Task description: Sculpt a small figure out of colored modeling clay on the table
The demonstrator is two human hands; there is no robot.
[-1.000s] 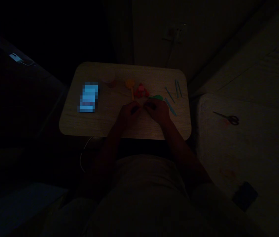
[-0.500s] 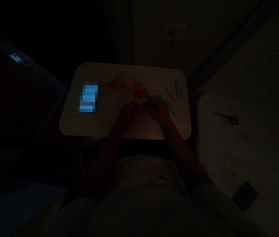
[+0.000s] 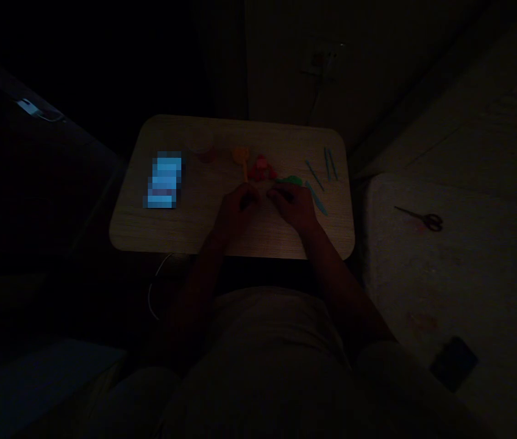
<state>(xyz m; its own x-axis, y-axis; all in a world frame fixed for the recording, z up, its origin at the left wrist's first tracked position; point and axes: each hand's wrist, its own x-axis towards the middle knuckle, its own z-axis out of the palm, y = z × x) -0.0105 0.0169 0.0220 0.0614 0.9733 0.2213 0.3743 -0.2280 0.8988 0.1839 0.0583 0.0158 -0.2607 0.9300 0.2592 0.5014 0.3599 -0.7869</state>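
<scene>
The scene is very dark. Over the middle of a small wooden table [image 3: 185,231], my left hand [image 3: 239,206] has its fingers curled together, and what they hold, if anything, is too dark to make out. Just to its right, my right hand [image 3: 291,204] is closed in a pinch, its content hidden too. A small gap parts the fingertips. Beyond them lie an orange tool [image 3: 241,157], a red object [image 3: 262,167] and a green piece [image 3: 290,180]. A light-blue knife-like tool [image 3: 317,200] lies beside my right hand.
A lit, blurred-out phone [image 3: 164,182] lies at the table's left. Near the back stands a clear container [image 3: 200,141]. Thin blue sticks [image 3: 327,164] lie at the right. Scissors [image 3: 431,221] and a dark square object [image 3: 454,363] rest on a pale surface further right.
</scene>
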